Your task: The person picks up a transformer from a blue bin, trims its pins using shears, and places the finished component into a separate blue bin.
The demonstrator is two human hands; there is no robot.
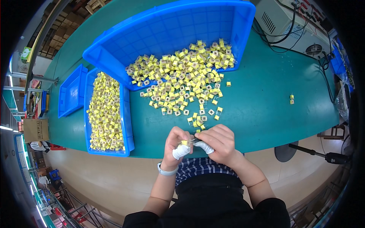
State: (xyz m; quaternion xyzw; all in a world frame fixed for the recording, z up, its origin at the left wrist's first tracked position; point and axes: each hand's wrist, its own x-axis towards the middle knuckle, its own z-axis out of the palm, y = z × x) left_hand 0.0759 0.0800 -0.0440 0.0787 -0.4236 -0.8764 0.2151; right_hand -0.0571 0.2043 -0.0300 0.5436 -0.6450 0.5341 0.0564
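Close to the table's front edge, my left hand (175, 146) pinches a small yellow-wrapped transformer (185, 143) with thin wire pins. My right hand (219, 141) is closed beside it, thumb and forefinger pressed together by the pins; whatever they hold is too small to make out. White coverings sit on both thumbs. Just beyond my fingertips lie several loose transformers (197, 121). Farther out, a big heap of the same parts (186, 72) spills from a large blue bin (163, 28) tipped on its side.
A blue tray (129, 136) full of transformers stands on the left, with a smaller blue tray (72, 91) beside it. Two parts (292, 99) lie apart at right on the green table (258, 110). A beige electrical unit (291, 28) with black cables occupies the far right.
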